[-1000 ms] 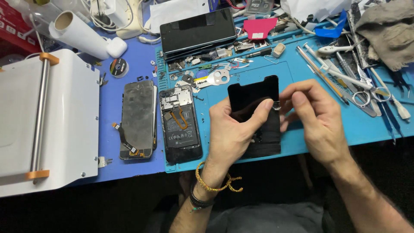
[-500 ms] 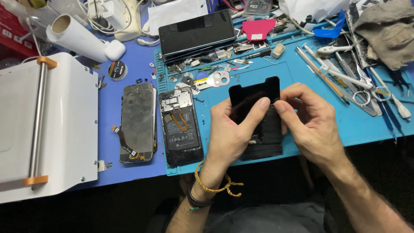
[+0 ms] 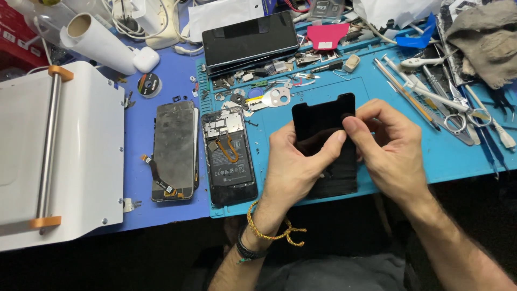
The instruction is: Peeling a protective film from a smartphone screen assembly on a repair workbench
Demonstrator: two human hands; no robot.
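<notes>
Both hands pinching the black phone panel over the blue mat.
Left hand [image 3: 293,167] fingers grip the black phone panel [image 3: 326,148] from under and left; right hand [image 3: 390,148] fingers pinch its right edge. Panel sits just above the blue mat [image 3: 431,156], beside the opened phone body [image 3: 229,156]. Risk: uneven pull could flex and crack it, or a slip drops it onto loose screws.

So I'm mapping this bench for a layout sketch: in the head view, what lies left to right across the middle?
White machine → detached screen panel → opened phone body → left hand → black phone panel held in both hands → right hand → scissors.
</notes>
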